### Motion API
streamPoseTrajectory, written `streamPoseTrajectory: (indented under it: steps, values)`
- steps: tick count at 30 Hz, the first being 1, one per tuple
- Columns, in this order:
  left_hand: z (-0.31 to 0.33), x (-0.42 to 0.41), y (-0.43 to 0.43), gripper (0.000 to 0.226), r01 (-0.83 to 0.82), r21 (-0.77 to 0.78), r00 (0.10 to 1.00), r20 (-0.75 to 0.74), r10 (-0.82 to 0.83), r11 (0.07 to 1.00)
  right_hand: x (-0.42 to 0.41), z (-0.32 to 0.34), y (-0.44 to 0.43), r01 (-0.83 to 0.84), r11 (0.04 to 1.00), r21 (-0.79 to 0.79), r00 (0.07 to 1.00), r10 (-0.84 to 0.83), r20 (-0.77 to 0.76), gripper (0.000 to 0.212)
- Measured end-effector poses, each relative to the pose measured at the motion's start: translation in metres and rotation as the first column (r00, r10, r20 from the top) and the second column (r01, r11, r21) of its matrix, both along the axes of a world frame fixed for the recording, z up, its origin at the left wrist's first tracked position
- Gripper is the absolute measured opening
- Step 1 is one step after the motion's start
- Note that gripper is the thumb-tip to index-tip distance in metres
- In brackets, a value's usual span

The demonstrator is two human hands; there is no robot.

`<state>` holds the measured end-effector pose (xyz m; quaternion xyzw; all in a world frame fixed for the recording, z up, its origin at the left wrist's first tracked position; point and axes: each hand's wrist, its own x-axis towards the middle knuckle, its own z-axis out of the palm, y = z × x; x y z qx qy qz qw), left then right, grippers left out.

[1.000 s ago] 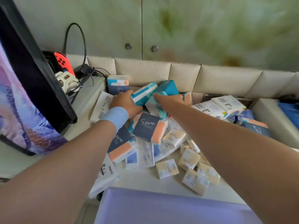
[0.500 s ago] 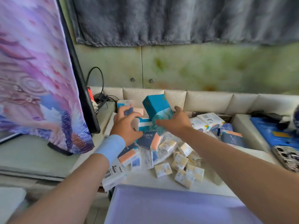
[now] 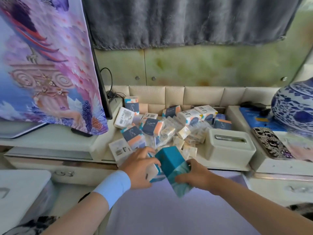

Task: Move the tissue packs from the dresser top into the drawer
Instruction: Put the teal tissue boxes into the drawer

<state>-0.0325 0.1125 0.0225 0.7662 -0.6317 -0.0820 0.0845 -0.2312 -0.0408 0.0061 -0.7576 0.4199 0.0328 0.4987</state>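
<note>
A tall teal tissue pack, tilted with its top leaning away, is in the person's right hand. The fingers are curled round its lower end and the thumb lies on its upper side. Just to its left, and touching it, is a white-and-teal tissue pack. The left hand grips it from above with bent fingers. A light blue wristband sits on that wrist.

Both packs are held in the air over the front edge of the dresser top, above a pale lavender surface that fills the bottom of the view. Whether that surface is the drawer cannot be told.

Behind the hands, a loose pile of tissue packs covers the middle of the dresser top. There are larger navy-and-orange packs, white packs with barcodes and many small cream packets. One navy-and-orange pack stands upright at the back against a padded cream panel.

To the right of the pile is a white tissue box with a slot in its lid. Further right lie a dark patterned phone case and a blue-and-white vase. On the left stands a flat screen draped in a purple printed cloth. A grey curtain hangs across the top.
</note>
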Motion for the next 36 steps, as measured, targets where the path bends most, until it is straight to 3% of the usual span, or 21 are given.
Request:
streamPoseTrajectory:
  steps: [2,7,12,14,16,18,19,21,26,29,31,34,36]
  values:
    - [-0.014,-0.014,0.009,0.063,0.042,0.100,0.995,0.082,-0.050,0.994,-0.015,-0.014,0.009,-0.078,0.996,0.050,0.986,0.085,-0.145,0.069]
    - [-0.057,-0.029,0.017,0.065,0.154,0.359,0.936,0.245,-0.252,0.920,-0.022,-0.044,0.013,-0.182,0.983,-0.004,0.914,0.167,-0.371,0.082]
    - [-0.085,-0.035,0.004,0.087,0.203,0.453,0.909,0.243,-0.339,0.868,-0.018,-0.080,0.009,-0.218,0.970,-0.109,0.869,0.142,-0.475,0.097]
    - [-0.086,-0.042,-0.002,0.091,0.170,0.403,0.967,0.110,-0.232,0.899,-0.015,-0.091,0.007,-0.235,0.959,-0.156,0.858,0.129,-0.498,0.100]
    - [-0.082,-0.044,-0.009,0.075,0.064,0.366,0.986,-0.164,-0.003,0.929,-0.013,-0.100,0.004,-0.259,0.947,-0.188,0.850,0.131,-0.510,0.098]
    - [-0.083,-0.038,-0.013,0.046,-0.054,0.377,0.865,-0.445,0.232,0.925,-0.011,-0.107,0.001,-0.277,0.939,-0.205,0.845,0.137,-0.516,0.097]
    - [-0.086,-0.030,-0.014,0.040,-0.108,0.404,0.805,-0.500,0.318,0.908,-0.009,-0.110,-0.001,-0.289,0.933,-0.216,0.845,0.142,-0.516,0.096]
    - [-0.093,-0.010,-0.011,0.048,-0.189,0.459,0.779,-0.469,0.417,0.868,-0.007,-0.116,-0.003,-0.316,0.919,-0.236,0.841,0.157,-0.517,0.094]
    - [-0.105,0.021,0.004,0.061,-0.262,0.645,0.834,-0.224,0.504,0.718,-0.009,-0.130,-0.004,-0.359,0.897,-0.258,0.833,0.184,-0.521,0.094]
    - [-0.114,0.015,0.012,0.076,-0.212,0.756,0.773,-0.257,0.580,0.619,-0.008,-0.137,-0.002,-0.389,0.878,-0.280,0.834,0.207,-0.511,0.101]
    - [-0.116,0.004,0.013,0.089,-0.164,0.775,0.726,-0.324,0.606,0.610,-0.006,-0.139,0.000,-0.417,0.867,-0.272,0.829,0.242,-0.504,0.110]
    - [-0.122,-0.014,0.006,0.107,-0.132,0.745,0.799,-0.310,0.515,0.654,-0.002,-0.142,0.003,-0.390,0.891,-0.235,0.843,0.242,-0.481,0.113]
    - [-0.129,-0.020,-0.002,0.107,-0.136,0.717,0.844,-0.278,0.460,0.684,-0.002,-0.146,0.006,-0.361,0.909,-0.208,0.848,0.227,-0.479,0.112]
